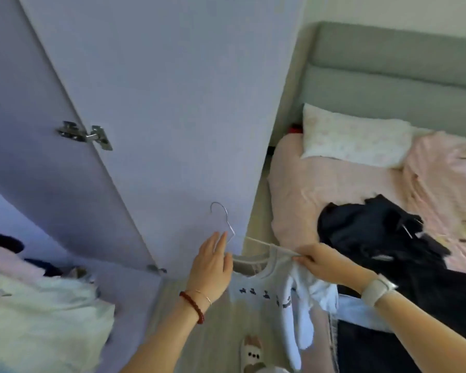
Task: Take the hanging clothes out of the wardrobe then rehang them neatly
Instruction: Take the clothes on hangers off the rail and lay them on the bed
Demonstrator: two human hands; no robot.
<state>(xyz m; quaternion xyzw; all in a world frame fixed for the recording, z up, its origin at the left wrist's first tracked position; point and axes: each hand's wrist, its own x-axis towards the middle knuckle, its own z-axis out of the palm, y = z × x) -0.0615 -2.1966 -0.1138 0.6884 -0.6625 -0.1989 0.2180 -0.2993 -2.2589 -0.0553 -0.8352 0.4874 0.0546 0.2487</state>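
White wire hanger (228, 232) runs left to right between our 2 hands, hook pointing up toward the lilac wardrobe door (156, 103). Our left hand (211, 267) rests against its neck, fingers straight; our right hand (323, 262) pinches the grey sweatshirt (250, 297) shoulder onto it, beside the bed (307, 189).

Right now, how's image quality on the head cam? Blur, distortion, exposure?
Head view: strong wide-angle bending, wardrobe door leans and curves; overall soft, clothes pile at lower left smeared; hanger hook thin but legible; left hand and right hand fairly sharp; dark clothes on bed lose detail; even light, bluish cast.
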